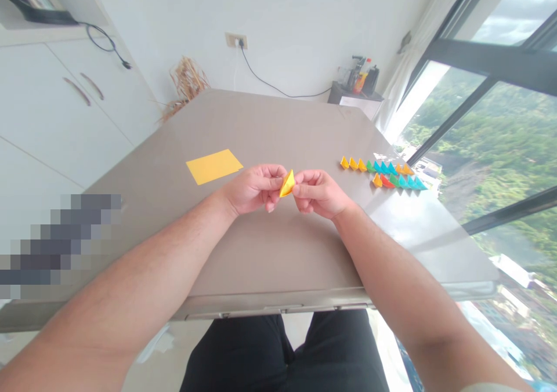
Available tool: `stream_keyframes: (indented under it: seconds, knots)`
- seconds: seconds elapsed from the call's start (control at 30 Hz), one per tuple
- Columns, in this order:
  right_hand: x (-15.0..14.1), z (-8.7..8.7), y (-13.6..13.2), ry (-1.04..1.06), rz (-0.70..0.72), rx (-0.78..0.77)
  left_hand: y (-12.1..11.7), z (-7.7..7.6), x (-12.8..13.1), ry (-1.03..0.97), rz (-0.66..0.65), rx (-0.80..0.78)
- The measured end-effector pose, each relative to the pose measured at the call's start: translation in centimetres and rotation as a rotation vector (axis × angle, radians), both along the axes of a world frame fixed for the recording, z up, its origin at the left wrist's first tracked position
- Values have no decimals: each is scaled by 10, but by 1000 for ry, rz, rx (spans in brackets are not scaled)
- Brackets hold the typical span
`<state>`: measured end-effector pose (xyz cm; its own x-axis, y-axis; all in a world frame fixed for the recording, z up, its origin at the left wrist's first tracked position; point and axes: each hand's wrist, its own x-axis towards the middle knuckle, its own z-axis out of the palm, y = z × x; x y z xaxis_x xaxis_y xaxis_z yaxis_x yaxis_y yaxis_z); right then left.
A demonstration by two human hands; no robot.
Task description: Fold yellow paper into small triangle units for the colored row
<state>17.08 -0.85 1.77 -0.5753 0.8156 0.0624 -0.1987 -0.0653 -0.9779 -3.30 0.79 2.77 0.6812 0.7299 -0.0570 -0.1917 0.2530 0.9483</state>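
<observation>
A small yellow folded paper boat (287, 184) is held above the middle of the table, its pointed end tilted up. My left hand (260, 187) pinches its left side between thumb and fingers. On the opposite side, the thumb and fingertips of my right hand (317, 191) grip its edge. A flat sheet of yellow paper (213, 166) lies beyond my left hand. To the right, two rows of folded paper boats (383, 167) stand on the table in orange, green, blue and red.
The grey-brown table (270, 258) has its front edge just before my lap. Large windows (478, 108) border its right side. At the back right, a low cabinet (359, 103) carries bottles. A black cable (278, 91) runs along the wall, and dried stalks (188, 79) stand at the back left.
</observation>
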Motion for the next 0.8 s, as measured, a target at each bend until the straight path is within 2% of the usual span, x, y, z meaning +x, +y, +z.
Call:
stream_keyframes:
  seconds: [0.37, 0.63, 0.8]
  knots:
    - [1, -3, 1, 100, 114, -15, 1, -4, -2, -43, -36, -1]
    - [-1, 1, -2, 36, 37, -48, 1, 1, -6, -10, -46, 10]
    - [0, 1, -2, 45, 57, -53, 0, 0, -6, -12, -63, 38]
